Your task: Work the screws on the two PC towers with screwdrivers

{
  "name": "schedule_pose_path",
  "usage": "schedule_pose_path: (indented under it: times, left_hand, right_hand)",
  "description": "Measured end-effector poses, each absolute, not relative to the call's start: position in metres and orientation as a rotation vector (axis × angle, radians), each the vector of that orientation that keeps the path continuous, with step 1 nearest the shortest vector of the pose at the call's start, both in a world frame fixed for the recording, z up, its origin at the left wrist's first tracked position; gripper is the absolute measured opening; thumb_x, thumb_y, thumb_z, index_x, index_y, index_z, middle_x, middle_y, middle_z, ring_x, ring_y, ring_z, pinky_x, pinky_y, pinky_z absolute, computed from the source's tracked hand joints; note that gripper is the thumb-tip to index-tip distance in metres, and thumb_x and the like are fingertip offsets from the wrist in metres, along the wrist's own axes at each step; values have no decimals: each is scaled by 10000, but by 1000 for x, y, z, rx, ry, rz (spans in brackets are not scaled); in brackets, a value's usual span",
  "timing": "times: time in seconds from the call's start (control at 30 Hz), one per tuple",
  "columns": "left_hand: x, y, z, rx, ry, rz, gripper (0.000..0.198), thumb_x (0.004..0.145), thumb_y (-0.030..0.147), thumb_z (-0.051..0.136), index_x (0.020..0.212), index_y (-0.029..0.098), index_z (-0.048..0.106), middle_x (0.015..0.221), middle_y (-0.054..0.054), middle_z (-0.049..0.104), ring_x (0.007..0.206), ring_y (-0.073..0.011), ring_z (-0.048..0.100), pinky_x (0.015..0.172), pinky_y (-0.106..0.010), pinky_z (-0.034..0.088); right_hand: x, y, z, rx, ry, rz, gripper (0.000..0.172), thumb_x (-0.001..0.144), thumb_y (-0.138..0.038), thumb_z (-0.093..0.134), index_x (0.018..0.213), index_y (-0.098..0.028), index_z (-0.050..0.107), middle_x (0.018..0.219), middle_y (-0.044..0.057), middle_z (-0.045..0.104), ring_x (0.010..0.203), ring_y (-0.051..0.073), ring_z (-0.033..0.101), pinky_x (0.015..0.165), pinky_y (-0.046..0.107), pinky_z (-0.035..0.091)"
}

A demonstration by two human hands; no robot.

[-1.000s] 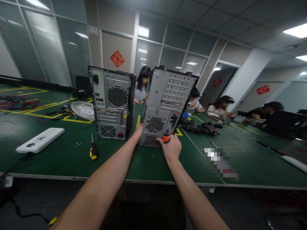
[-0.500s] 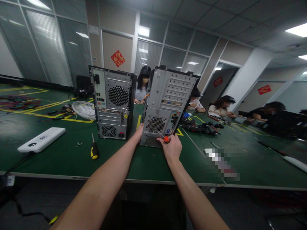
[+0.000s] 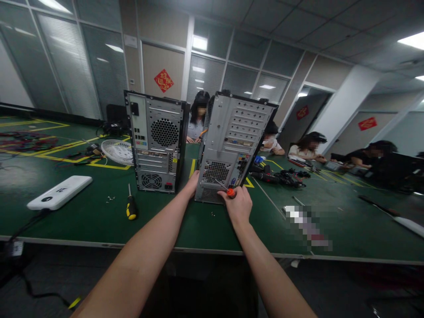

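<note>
Observed at the near edge of the worktop (image 3: 198, 229): two computer towers standing with rear panels toward the worker. Work is on the right tower (image 3: 220, 143), near the middle of the worktop; the left tower (image 3: 164, 132) stands just beside it, untouched.

Right hand (image 3: 239, 205): grip closed on the orange-handled screwdriver (image 3: 231, 192), its shaft lying across the lower grille. Whether the tip is seated in a fastening cannot be told. Left hand (image 3: 194, 182): at the tower's lower left edge, fingers hidden behind the case; its grip cannot be told.

Step in hand, in my judgement: screwdriver work on the rear panel. The next move calls for a squarely placed tip and a steadied case.

Loose screws (image 3: 213, 214) lie on the near side of the right tower. A yellow-and-black screwdriver (image 3: 131, 210) lies to the left, unheld.

Against the earlier frame: hands, screwdriver and tower keep their arrangement; everything sits slightly farther right in view.
</note>
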State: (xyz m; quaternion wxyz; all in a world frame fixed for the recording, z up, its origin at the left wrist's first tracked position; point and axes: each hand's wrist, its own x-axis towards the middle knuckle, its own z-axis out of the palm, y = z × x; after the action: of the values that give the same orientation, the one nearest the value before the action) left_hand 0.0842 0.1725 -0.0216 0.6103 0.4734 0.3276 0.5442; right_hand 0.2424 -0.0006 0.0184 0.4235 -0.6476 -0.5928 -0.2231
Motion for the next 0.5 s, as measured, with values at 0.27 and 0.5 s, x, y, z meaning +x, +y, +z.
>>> schedule_pose_path:
  times: [0.27,0.5]
  left_hand:
    - [83,165,-18,1102,762,1279,503,807,500,767,1191,176,741,1118,-131,788,1078,-291,711,984,-396,509]
    - [83,162,-16,1118,726,1310,484,820,495,761,1192,188,726,1105,-125,787,1094,-292,703,993,-401,508]
  right_hand:
    - [243,-10,23,-1571,-1488,-494,517,911,-705,647,732,-258,460,964,91,643,839,242,625,745,354,493]
    - [231,-47,36,-1581,-1358,-377,471,968,-680,523,753,-262,481,908,82,623,793,241,617,717,359,466]
